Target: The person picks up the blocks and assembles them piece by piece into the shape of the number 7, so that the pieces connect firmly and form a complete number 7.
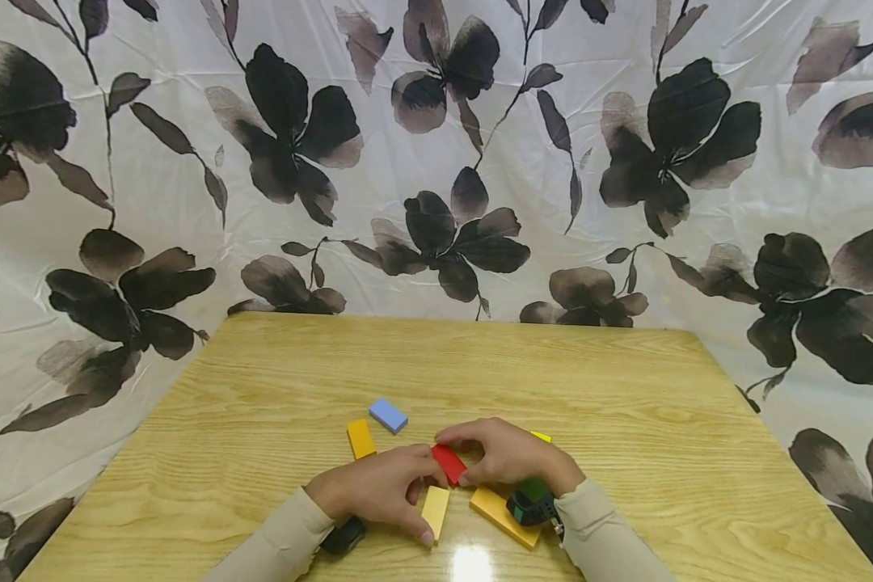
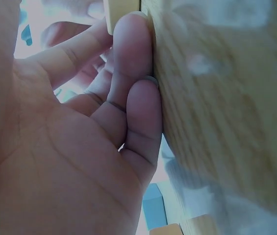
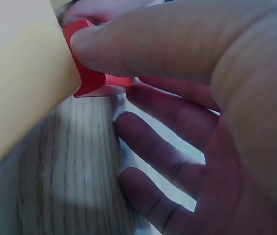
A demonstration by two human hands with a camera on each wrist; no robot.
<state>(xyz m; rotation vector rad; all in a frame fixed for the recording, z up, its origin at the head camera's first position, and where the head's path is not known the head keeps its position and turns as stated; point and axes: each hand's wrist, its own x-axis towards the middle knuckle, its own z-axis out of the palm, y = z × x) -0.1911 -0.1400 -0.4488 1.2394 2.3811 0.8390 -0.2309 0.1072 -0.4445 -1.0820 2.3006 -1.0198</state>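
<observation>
White fabric printed with dark flowers hangs behind and beside a wood-grain table (image 1: 407,356). Near its front edge, the right hand (image 1: 505,455) pinches a red block (image 1: 449,464) between thumb and fingers at its two ends; the block's long axis slants from upper left, away from the person, to lower right. The left hand (image 1: 387,485), its fingers curled, grips a pale yellow block (image 1: 435,515) just below it, whose long axis runs nearly straight away from the person, the far end leaning slightly right. Whether those two blocks touch, I cannot tell. Left of them lie an orange block (image 1: 361,438), pointing away, and a blue block (image 1: 389,415), slanting like the red one. An amber block (image 1: 496,514) slants likewise below the right wrist, near a partly hidden green block (image 1: 533,488).
</observation>
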